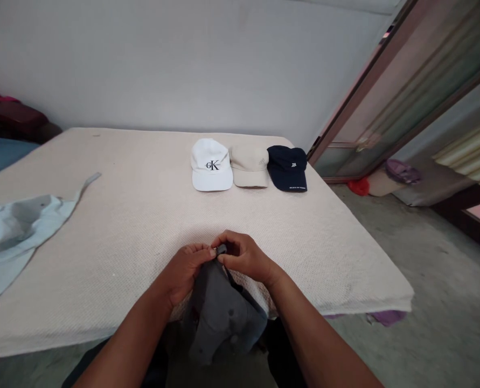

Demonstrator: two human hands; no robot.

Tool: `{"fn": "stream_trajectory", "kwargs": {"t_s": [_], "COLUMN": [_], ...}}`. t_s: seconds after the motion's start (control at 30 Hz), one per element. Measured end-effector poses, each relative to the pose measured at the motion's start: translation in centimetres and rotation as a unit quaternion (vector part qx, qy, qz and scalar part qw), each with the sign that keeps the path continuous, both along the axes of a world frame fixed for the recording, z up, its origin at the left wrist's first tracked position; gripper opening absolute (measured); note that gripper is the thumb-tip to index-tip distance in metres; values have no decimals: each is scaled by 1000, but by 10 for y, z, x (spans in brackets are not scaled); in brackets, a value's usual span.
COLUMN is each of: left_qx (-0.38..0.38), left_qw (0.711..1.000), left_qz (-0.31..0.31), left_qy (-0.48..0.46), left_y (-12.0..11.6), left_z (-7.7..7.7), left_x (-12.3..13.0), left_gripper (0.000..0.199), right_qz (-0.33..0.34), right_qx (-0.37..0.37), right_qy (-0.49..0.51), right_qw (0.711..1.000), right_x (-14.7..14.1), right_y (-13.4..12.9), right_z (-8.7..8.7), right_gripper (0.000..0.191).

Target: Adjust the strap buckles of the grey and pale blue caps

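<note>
A dark grey cap (227, 312) hangs at the near edge of the covered surface, its strap end held up between both hands. My left hand (187, 269) pinches the strap from the left, thumb and finger pressed together. From the right, my right hand (243, 258) grips the same strap end with curled fingers. Farther back stand a white cap (211, 164) with black letters, a beige cap (250, 166) and a navy cap (287, 167), side by side in a row. At the far left lies a light grey-blue cap (25, 226) with its strap stretched out.
A cream textured cover (143, 215) spreads over the wide surface, against a pale wall (183, 64). Dark red and blue items (13, 118) sit at the back left. On the floor at right are a purple item (403, 171) and a red item (359, 186).
</note>
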State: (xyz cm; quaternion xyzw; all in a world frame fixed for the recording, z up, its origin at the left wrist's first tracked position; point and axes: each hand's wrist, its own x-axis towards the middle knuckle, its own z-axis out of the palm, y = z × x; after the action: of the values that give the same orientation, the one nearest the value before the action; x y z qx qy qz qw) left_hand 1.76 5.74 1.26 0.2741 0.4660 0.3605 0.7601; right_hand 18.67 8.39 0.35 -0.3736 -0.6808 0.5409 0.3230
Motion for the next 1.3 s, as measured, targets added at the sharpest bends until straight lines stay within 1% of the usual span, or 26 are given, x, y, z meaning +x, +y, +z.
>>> {"fn": "stream_trajectory", "kwargs": {"t_s": [0.2, 0.33, 0.43, 0.53, 0.67, 0.8, 0.93, 1.07, 1.2, 1.3], "left_qx": [22, 21, 8, -3, -14, -10, -9, 4, 62, 76], "left_qw": [999, 999, 1000, 998, 998, 997, 997, 1000, 997, 995], "left_qz": [4, 22, 26, 16, 22, 33, 20, 9, 27, 8], "left_qy": [27, 34, -8, -55, -65, -68, -73, -28, 41, 64], "left_y": [-2, -3, -3, -3, -4, -4, -5, -7, -6, -5], "left_z": [-2, 0, 0, -1, -2, -2, -2, -5, -6, -4], "left_x": [4, 6, 4, -1, -3, 1, 4, 4, 3, 1], "left_gripper": [12, 13, 12, 9, 11, 10, 19, 18, 22, 23], "right_qz": [1, 1, -7, -21, -15, -17, -6, -3, -24, -27], "right_qx": [-5, -24, -44, -59, -71, -58, -48, -20, 35, 67], "right_qy": [-22, -5, 31, 65, 79, 63, 61, 27, -45, -78], "right_qw": [1000, 1000, 999, 996, 994, 996, 997, 999, 998, 994], "right_x": [-1, -1, 0, 1, 2, 4, 5, 5, 5, 5], "right_y": [-1, -2, -2, -2, -1, -1, -2, -3, -6, -7], "right_z": [-1, -1, 0, 0, -1, -2, -1, 1, 5, 9], "right_gripper": [22, 19, 16, 15, 15, 15, 16, 17, 18, 19]}}
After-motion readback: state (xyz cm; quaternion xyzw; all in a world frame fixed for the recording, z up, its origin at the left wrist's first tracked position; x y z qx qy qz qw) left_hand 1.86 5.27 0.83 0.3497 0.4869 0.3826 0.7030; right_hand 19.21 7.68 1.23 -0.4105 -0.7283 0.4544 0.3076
